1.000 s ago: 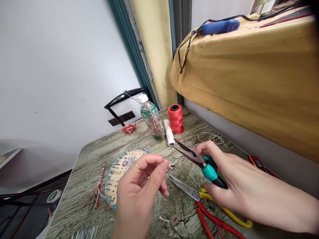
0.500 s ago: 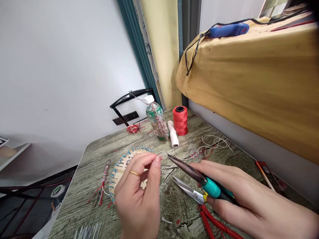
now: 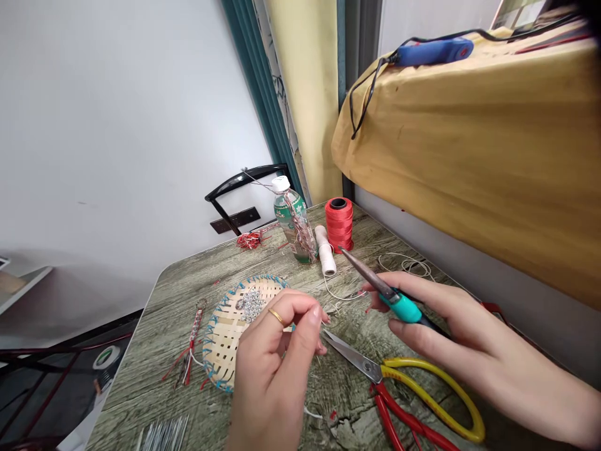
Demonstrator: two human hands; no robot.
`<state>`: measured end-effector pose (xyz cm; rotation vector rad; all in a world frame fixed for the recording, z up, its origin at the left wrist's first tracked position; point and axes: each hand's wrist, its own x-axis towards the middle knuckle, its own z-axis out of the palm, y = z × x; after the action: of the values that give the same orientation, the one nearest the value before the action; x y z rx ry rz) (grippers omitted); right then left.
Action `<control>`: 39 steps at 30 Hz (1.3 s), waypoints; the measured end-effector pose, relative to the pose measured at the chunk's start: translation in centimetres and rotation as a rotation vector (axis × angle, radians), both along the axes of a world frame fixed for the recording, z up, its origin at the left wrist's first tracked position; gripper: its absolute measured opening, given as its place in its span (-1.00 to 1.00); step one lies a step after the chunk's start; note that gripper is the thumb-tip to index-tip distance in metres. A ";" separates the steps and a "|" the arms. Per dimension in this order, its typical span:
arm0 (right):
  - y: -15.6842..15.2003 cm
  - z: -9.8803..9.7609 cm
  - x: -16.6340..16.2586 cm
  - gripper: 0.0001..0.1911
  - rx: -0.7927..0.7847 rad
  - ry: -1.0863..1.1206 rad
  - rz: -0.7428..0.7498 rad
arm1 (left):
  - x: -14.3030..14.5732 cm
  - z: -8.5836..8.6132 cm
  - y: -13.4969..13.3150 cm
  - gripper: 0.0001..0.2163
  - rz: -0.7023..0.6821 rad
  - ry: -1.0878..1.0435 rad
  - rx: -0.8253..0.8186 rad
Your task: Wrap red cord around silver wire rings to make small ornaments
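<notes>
- The right hand (image 3: 436,319) is clasping long-nosed metal pliers with teal-and-black grips (image 3: 406,307) above the grey wood-grain table (image 3: 183,285).
- The left hand (image 3: 279,357) is pressing thumb and forefinger together; from here I can't tell on what.
- Steel-bladed, yellow-handled scissors (image 3: 352,357) are lying between them.
- That left hand is partly blocking a round, blue-stitched woven tray (image 3: 228,344) bearing shiny beads (image 3: 252,307).
- Behind, a red thread spool (image 3: 339,225) is standing beside a white thread roll (image 3: 325,250).

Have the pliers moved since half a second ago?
Yes. Against the red thread spool, the pliers have swung up in view, away from the left hand toward the spool.
</notes>
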<state>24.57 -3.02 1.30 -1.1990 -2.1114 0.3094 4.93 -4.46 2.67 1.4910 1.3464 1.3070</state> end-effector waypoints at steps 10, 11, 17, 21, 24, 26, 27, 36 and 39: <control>1.0 -0.4 -0.6 -0.76 0.095 -0.058 0.157 | -0.2 1.0 -0.1 -0.76 -0.333 -0.700 -0.421; 1.0 -0.4 -0.5 -0.75 0.107 -0.055 0.178 | -0.2 1.1 -0.1 -0.76 -0.360 -0.756 -0.448; 0.6 -0.5 -0.3 -0.66 0.155 -0.058 0.238 | 0.0 1.2 0.3 -0.79 -0.449 -0.995 -0.551; 0.8 -0.8 -0.3 -0.67 0.158 -0.053 0.239 | -0.1 1.1 0.3 -0.81 -0.473 -1.041 -0.567; 1.0 -1.0 -0.2 -0.69 0.167 -0.087 0.220 | -0.1 1.0 0.2 -0.80 -0.488 -1.059 -0.562; 1.0 -1.0 -0.1 -0.70 0.187 -0.119 0.195 | -0.1 0.9 0.2 -0.78 -0.483 -1.074 -0.555; 1.0 -1.0 0.0 -0.71 0.195 -0.128 0.186 | 0.0 1.0 0.3 -0.77 -0.474 -1.081 -0.556; 0.3 0.0 -0.3 -0.75 0.041 -0.055 0.186 | -0.4 0.8 0.3 -0.78 -0.573 -1.036 -0.544; 0.0 0.3 -0.2 -0.76 -0.025 -0.056 0.220 | -0.8 0.8 0.4 -0.83 -0.601 -1.004 -0.548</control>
<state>24.41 -2.98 1.64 -0.9997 -2.2987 0.4059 4.11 -4.07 3.50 0.5919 0.4567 0.9372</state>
